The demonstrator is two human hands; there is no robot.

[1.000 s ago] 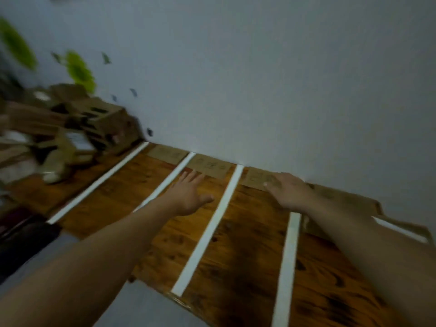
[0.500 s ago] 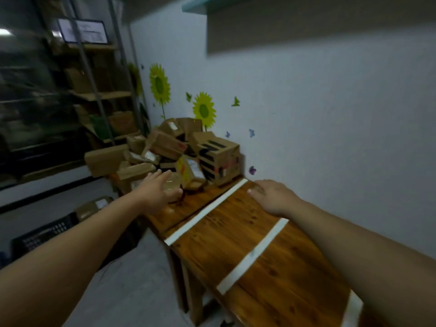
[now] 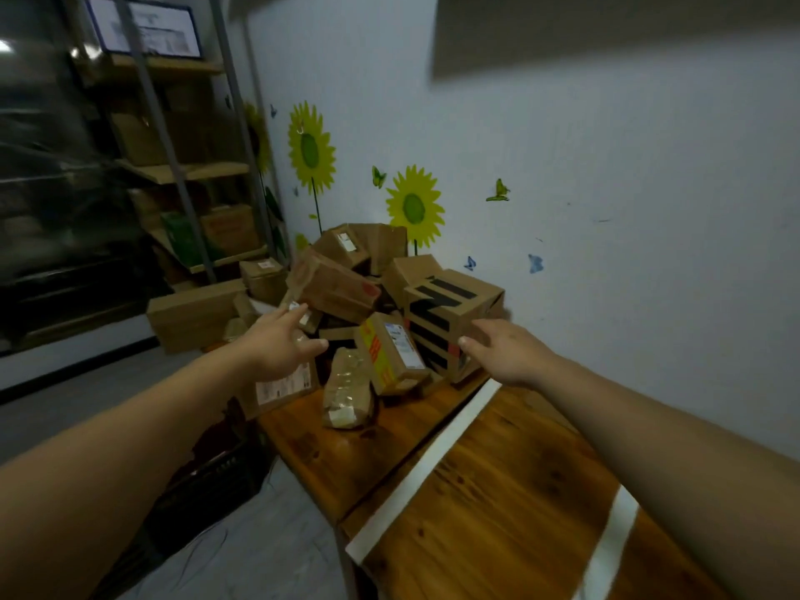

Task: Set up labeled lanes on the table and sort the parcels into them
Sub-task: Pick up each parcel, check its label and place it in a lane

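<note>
View from the head, looking down along a wooden table (image 3: 498, 469) set against a pale wall with sunflower stickers. Two white tape strips cross the wood: one (image 3: 433, 461) in the middle and another (image 3: 610, 543) at the near right, marking lanes. No lane labels are in view.

At the far left end of the table sits a jumbled heap of cardboard parcels (image 3: 342, 288). Both arms are stretched toward it. The left hand (image 3: 281, 339) is spread, fingers out, holding nothing, above a box with a white label (image 3: 281, 383). The right hand (image 3: 506, 352) is also spread and holds nothing, just beside a black-striped box (image 3: 450, 322); whether it touches the box cannot be told.

The step in hand appears to be picking a first parcel. It would go best to take a loose one at the near edge, such as the yellow-labelled parcel (image 3: 385, 352) or the clear-wrapped bundle (image 3: 348, 389). Pulling from low in the heap could bring the tilted boxes down. The striped box looks bulky and likely needs both hands.
</note>
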